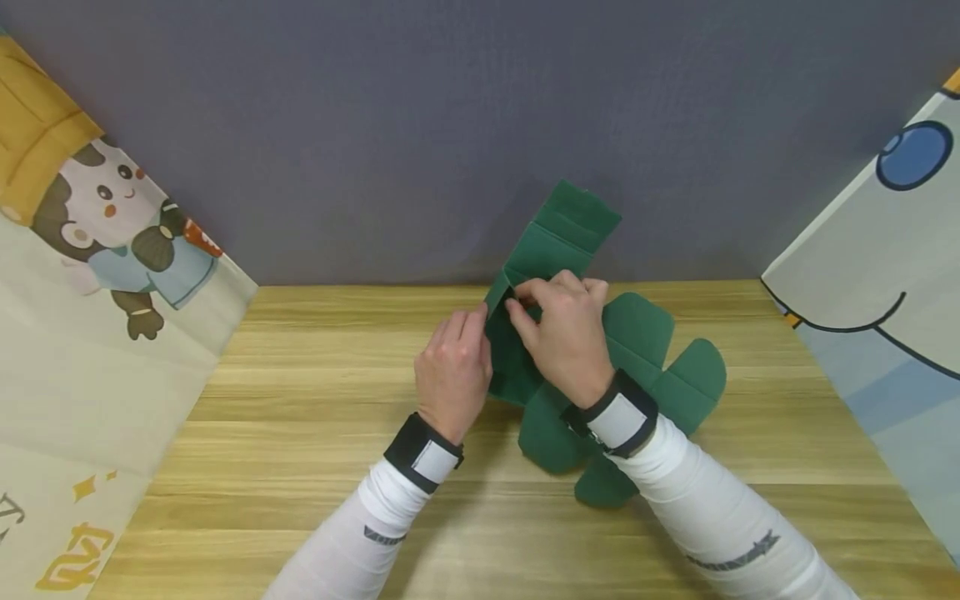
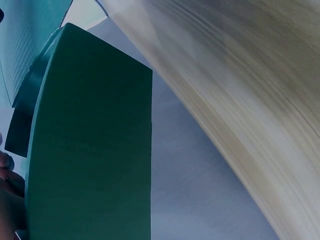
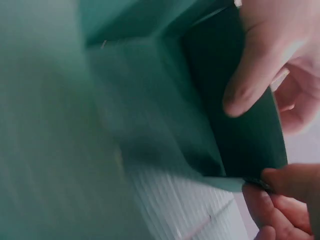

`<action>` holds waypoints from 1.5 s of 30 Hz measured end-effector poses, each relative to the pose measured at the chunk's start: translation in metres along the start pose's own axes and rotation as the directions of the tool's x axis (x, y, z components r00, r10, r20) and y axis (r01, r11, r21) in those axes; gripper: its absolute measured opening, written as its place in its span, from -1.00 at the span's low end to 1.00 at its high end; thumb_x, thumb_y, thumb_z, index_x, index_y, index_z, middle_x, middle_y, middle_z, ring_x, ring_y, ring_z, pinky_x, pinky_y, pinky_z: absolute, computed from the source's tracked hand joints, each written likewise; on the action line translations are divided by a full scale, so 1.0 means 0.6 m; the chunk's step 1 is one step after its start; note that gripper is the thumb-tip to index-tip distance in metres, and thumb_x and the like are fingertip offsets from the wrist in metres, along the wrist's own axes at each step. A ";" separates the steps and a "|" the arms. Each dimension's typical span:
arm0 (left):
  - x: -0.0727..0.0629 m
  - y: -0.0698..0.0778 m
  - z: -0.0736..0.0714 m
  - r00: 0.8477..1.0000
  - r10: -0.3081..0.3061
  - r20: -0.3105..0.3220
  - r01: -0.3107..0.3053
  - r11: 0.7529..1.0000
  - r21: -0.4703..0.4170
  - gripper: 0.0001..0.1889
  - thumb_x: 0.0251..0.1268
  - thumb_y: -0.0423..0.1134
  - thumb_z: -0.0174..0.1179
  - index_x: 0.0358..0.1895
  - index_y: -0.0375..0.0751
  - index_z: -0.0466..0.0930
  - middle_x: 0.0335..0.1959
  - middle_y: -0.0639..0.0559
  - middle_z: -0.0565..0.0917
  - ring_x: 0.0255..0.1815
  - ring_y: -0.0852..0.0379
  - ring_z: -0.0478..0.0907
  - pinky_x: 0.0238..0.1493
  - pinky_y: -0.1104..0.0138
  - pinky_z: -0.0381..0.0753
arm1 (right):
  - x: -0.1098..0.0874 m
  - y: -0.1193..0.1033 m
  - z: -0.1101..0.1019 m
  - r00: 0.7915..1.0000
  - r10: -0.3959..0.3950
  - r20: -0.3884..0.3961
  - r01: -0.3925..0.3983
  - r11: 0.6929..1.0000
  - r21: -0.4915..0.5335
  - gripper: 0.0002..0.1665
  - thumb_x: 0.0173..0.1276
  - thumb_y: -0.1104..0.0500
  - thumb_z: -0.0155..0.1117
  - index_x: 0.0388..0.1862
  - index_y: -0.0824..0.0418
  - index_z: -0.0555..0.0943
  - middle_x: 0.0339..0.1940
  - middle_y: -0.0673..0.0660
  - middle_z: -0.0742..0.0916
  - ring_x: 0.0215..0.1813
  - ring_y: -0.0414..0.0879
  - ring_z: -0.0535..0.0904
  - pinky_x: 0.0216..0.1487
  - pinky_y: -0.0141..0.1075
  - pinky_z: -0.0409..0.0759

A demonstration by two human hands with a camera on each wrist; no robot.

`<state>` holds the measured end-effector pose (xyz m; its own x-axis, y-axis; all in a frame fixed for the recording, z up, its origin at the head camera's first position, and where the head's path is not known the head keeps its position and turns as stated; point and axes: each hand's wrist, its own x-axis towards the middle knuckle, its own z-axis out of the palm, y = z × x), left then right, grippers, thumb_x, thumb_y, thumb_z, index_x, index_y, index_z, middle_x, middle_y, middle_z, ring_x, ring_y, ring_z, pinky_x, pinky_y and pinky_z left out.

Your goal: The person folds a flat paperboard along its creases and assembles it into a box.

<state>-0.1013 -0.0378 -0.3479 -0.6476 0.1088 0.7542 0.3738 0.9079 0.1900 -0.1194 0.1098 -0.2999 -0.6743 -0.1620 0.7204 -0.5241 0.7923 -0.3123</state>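
Note:
A green cardboard box blank (image 1: 558, 250), partly folded, lies on the table with several creased panels and rounded flaps. With my left hand (image 1: 453, 367) I hold its raised left side wall, fingers on the outside. My right hand (image 1: 566, 337) pinches the cardboard near the far corner of that wall, thumb and forefinger close together. In the right wrist view, a dark green inner wall (image 3: 215, 85) stands upright, with a thumb on it and other fingers pinching its corner. The left wrist view shows the broad outer face of a green panel (image 2: 95, 140).
Rounded flaps (image 1: 690, 383) spread out to the right, partly under my right forearm. The wood-grain table (image 1: 315, 375) meets a grey back panel (image 1: 375, 150). Printed cartoon panels (image 1: 112, 250) stand at both sides.

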 end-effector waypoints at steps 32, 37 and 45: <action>-0.014 -0.010 -0.009 1.000 -0.004 0.005 0.004 1.000 -0.024 -0.71 0.24 -0.39 0.15 0.02 -0.15 0.61 -0.21 -0.01 0.71 -0.23 0.04 0.69 -0.44 0.20 0.70 | 0.032 0.071 -0.095 0.985 0.169 0.041 -0.170 0.986 0.003 -0.56 0.32 0.00 0.32 0.13 0.15 0.61 0.06 0.15 0.68 0.01 0.12 0.47 -0.05 0.09 0.15; -0.017 -0.012 -0.011 1.000 0.003 0.006 -0.003 1.000 -0.030 -0.71 0.24 -0.39 0.15 0.02 -0.16 0.61 -0.22 -0.02 0.71 -0.24 0.04 0.69 -0.44 0.21 0.70 | 0.056 0.105 -0.125 0.934 0.285 0.214 -0.288 0.957 -0.020 -0.32 0.35 0.05 0.28 0.41 0.17 0.34 0.26 0.24 0.54 0.18 0.18 0.43 0.09 0.18 0.19; -0.020 -0.009 -0.014 1.000 0.006 0.011 -0.006 0.999 -0.039 -0.72 0.26 -0.39 0.15 0.03 -0.16 0.61 -0.23 -0.02 0.70 -0.26 0.04 0.68 -0.47 0.21 0.70 | 0.069 0.124 -0.135 0.898 0.277 0.341 -0.294 0.956 -0.002 -0.52 0.39 0.11 0.24 0.24 0.25 0.51 0.05 0.28 0.68 0.00 0.17 0.60 0.01 0.04 0.51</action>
<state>-0.0902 -0.0474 -0.3528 -0.6526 0.1187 0.7484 0.4032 0.8906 0.2103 -0.1440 0.2095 -0.2432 -0.9285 -0.1264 0.3492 -0.3012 0.8064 -0.5090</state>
